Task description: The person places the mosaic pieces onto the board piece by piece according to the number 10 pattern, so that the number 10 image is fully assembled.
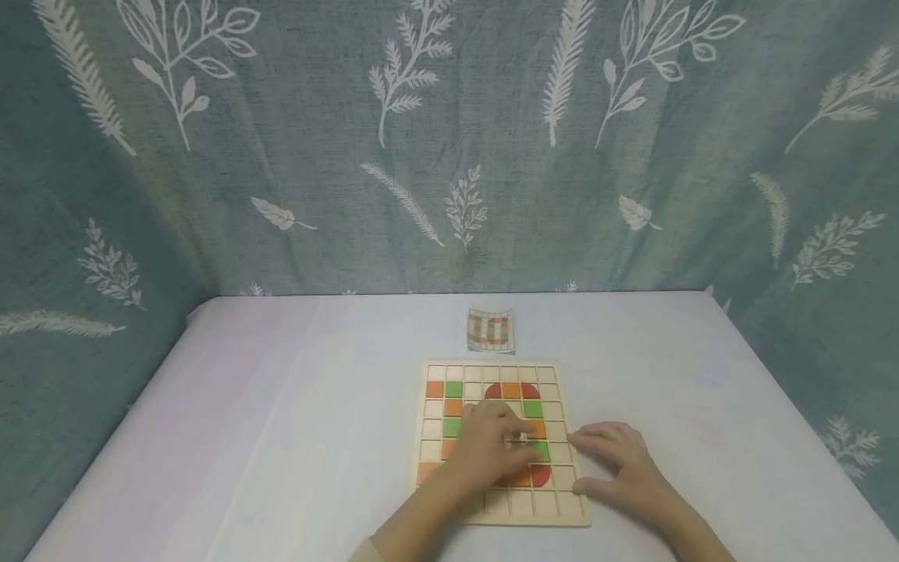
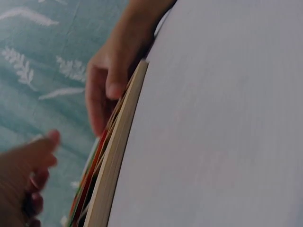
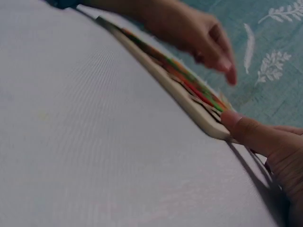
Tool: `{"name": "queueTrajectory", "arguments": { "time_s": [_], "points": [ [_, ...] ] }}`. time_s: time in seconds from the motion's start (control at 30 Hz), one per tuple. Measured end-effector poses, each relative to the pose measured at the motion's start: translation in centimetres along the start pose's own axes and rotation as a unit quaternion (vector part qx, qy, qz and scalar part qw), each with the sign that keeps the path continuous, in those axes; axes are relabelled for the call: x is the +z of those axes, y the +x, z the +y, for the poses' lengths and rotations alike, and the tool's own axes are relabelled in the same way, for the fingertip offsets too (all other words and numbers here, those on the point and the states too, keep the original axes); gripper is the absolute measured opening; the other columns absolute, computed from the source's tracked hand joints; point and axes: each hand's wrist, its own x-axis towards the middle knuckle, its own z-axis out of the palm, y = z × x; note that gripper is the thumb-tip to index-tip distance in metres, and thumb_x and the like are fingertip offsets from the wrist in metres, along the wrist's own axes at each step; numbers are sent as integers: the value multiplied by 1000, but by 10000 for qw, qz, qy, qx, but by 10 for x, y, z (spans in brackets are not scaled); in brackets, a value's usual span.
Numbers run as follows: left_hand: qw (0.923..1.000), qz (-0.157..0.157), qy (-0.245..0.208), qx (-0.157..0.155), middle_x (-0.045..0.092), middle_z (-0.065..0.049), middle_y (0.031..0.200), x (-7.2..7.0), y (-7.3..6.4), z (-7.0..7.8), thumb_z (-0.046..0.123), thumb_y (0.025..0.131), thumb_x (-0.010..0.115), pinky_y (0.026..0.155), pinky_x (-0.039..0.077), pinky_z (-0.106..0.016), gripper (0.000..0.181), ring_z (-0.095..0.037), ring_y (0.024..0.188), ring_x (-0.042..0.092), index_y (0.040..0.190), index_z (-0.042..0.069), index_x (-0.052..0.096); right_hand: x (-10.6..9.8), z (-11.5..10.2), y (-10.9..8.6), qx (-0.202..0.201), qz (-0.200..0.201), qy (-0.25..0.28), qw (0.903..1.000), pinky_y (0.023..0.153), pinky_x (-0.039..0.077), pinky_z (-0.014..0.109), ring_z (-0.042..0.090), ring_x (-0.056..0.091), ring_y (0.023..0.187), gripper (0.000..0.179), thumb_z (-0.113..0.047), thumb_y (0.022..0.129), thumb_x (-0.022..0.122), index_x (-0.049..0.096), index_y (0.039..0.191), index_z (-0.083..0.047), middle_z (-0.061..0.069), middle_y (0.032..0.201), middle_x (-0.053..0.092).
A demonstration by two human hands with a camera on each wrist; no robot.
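A square wooden grid board (image 1: 569, 503) lies on the table, some cells filled with orange, green and red tiles. My left hand (image 1: 486, 443) is over the middle of the board, thumb and forefinger apart; no piece shows between them. In the right wrist view, the left hand (image 3: 194, 35) is above the board's surface. My right hand (image 1: 625, 466) lies at the board's right edge, its thumb and fingertips touching the rim. The right thumb (image 3: 246, 130) rests on the board's corner in the right wrist view. Cells beneath the left hand are hidden.
A small card (image 1: 491, 330) printed with a coloured grid pattern lies just beyond the board's far edge. The white table (image 1: 302, 406) extends to both sides. Leaf-patterned green cloth (image 1: 435, 203) stands behind and at the sides.
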Motion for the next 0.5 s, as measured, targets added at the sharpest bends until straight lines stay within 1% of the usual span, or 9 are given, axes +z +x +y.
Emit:
{"name": "queueTrajectory", "arguments": {
  "time_s": [0.07, 0.13, 0.23, 0.27, 0.33, 0.4, 0.43, 0.5],
  "points": [
    [9996, 275, -29, 87, 61, 6, 79, -7, 0, -5, 32, 71, 81, 74, 31, -26, 28, -8, 79, 49, 92, 15, 75, 2, 0, 3, 56, -63, -22, 10000, 90, 28, 32, 11, 45, 105, 54, -36, 63, 84, 68, 112, -20, -7, 110, 61],
    [9981, 618, -14, 35, 61, 4, 80, -16, -1, -10, 29, 71, 81, 76, 32, -31, 29, -11, 81, 50, 93, 13, 75, 3, 0, 6, 149, -179, -6, 9997, 90, 29, 34, 12, 45, 106, 54, -38, 65, 83, 68, 113, -20, -7, 111, 61],
    [9927, 1198, 51, -111, 61, 2, 81, -31, -7, -21, 27, 70, 82, 82, 30, -40, 30, -14, 86, 49, 95, 12, 74, 2, 0, 9, 319, -401, -55, 9987, 91, 31, 38, 14, 46, 108, 57, -43, 66, 81, 66, 116, -19, -7, 114, 61],
    [9905, 1369, 46, -131, 61, 0, 82, -37, -10, -25, 25, 69, 82, 83, 28, -44, 32, -16, 87, 48, 96, 11, 74, 1, 0, 10, 393, -497, -54, 9980, 92, 32, 40, 15, 46, 109, 58, -44, 67, 80, 66, 118, -19, -6, 115, 60],
    [9867, 1609, 69, -209, 61, -1, 84, -49, -16, -35, 23, 67, 83, 84, 26, -47, 34, -18, 90, 48, 97, 10, 73, -3, -2, 12, 550, -748, 43, 9957, 94, 33, 43, 19, 47, 113, 60, -45, 69, 78, 64, 121, -18, -4, 119, 60],
    [9847, 1696, 153, -375, 60, -3, 89, -62, -24, -45, 23, 67, 84, 87, 25, -49, 40, -20, 94, 48, 103, 9, 71, -9, -4, 15, 763, -1029, 347, 9912, 98, 34, 48, 24, 48, 117, 60, -44, 73, 76, 61, 125, -17, -1, 124, 58],
    [9839, 1708, 228, -478, 60, -4, 93, -68, -27, -50, 23, 67, 84, 88, 25, -49, 44, -22, 96, 49, 106, 8, 70, -12, -5, 17, 930, -1158, 545, 9874, 99, 35, 49, 27, 48, 120, 60, -42, 75, 75, 59, 127, -17, 0, 127, 57],
    [9830, 1641, 401, -720, 61, -5, 100, -79, -34, -60, 25, 66, 84, 90, 25, -50, 52, -25, 101, 50, 112, 6, 68, -17, -8, 23, 1152, -1327, 909, 9802, 101, 34, 52, 32, 45, 126, 61, -38, 78, 74, 55, 131, -15, 4, 133, 53]
  ]
}}
